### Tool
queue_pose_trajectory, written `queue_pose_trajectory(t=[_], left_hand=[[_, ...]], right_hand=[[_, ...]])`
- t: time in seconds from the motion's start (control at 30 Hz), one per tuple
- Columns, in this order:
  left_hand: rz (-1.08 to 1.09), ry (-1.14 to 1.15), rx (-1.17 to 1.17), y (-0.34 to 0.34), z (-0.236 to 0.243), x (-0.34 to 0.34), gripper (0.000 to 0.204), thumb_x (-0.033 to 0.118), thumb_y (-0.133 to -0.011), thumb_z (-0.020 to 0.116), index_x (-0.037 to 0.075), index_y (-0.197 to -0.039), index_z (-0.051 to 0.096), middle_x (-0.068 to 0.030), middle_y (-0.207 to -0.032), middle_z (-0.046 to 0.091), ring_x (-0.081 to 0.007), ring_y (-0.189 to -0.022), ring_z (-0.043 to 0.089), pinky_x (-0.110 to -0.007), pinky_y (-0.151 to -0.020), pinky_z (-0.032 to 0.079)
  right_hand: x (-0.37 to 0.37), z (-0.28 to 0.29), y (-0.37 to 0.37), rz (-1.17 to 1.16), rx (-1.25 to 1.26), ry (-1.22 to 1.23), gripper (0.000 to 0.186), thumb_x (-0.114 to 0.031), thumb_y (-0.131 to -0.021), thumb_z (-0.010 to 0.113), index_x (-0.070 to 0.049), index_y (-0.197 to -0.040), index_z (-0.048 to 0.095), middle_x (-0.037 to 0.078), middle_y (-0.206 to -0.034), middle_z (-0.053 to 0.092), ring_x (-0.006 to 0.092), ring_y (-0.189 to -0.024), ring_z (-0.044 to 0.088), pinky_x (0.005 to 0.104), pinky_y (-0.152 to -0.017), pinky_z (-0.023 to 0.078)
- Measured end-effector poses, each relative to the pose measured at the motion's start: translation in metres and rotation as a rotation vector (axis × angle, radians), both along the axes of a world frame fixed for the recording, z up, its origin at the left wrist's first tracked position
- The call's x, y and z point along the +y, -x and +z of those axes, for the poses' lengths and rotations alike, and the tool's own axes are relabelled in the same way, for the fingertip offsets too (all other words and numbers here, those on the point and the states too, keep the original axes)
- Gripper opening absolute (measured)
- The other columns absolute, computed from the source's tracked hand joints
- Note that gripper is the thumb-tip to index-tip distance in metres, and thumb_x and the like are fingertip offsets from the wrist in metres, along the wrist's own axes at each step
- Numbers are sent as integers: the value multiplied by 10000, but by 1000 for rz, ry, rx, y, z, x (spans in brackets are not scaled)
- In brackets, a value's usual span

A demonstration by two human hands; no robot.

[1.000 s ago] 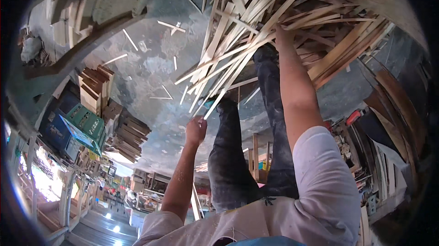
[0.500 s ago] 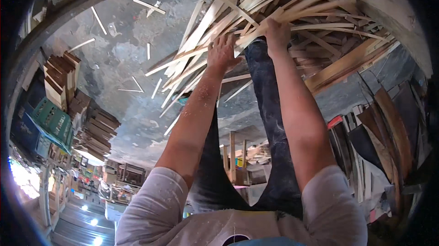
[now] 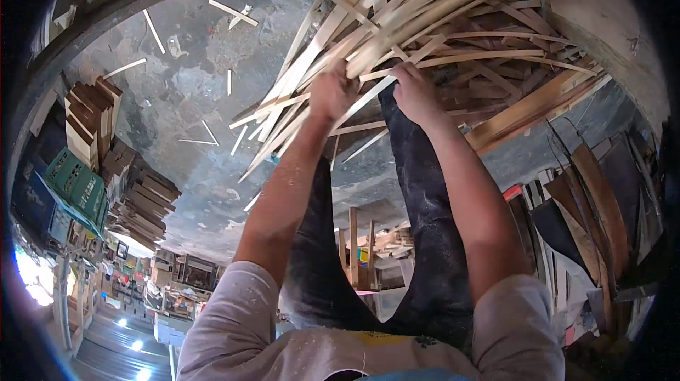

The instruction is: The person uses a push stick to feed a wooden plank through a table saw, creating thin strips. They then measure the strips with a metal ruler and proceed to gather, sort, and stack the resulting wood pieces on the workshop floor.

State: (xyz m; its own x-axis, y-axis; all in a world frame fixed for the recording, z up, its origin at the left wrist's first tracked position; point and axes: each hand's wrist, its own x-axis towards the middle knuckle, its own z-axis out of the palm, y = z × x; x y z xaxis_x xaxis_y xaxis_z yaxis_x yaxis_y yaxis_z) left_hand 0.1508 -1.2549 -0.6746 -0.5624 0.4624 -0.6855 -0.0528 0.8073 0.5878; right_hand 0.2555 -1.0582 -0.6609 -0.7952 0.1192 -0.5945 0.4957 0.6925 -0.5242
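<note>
Left hand (image 3: 333, 92): my fingers clenched round a bundle of slats (image 3: 368, 41), near their middle, so the long ends balance.
Right hand (image 3: 416, 94): at 3 o'clock of the left, fingers curled over the same bundle, steadying it from the far side.
Slats: fan from 7 to 1 o'clock, above the pile (image 3: 510, 76).
Floor (image 3: 177, 98): at 9 o'clock, stray sticks; stacked blocks (image 3: 92, 115) and green crate (image 3: 74, 183) beyond.
Change: half a second ago my left only reached the slats; now it is closed on them, hands closer.
</note>
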Motion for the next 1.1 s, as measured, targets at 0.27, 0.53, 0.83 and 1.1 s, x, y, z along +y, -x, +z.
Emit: queue_pose_trajectory(t=[0.27,0.53,0.83,1.1], left_hand=[[-379,135,-82,16,-44,-39,311,285,-915,637,17,-1071,667,-260,-1061,686,-437,-993,656,-495,-874,533],[-328,19,-118,-40,-70,-55,295,223,-916,634,0,-1100,576,-232,-1047,611,-451,-980,622,-539,-839,516],[-84,-91,177,15,72,-97,381,141,-832,724,50,-1169,570,-202,-1056,653,-414,-891,666,-494,-734,547],[219,-6,73,38,143,-146,271,236,-936,652,-14,-1010,578,-270,-838,653,-507,-834,628,-517,-723,497]], right_hand=[[-33,-30,27,514,-114,-348,252,-203,-935,557,-136,-1130,703,80,-1194,618,256,-1158,556,456,-997,412],[-21,12,29,603,-224,-143,215,-175,-918,558,-48,-940,730,139,-1158,633,290,-1160,562,448,-1005,434],[-35,37,51,255,-159,-65,578,-219,-936,604,51,-1411,415,292,-1408,432,401,-1211,559,474,-1058,463],[21,-37,221,-341,276,-280,459,-286,-958,626,55,-1245,516,269,-1131,607,413,-1045,641,502,-896,530]])
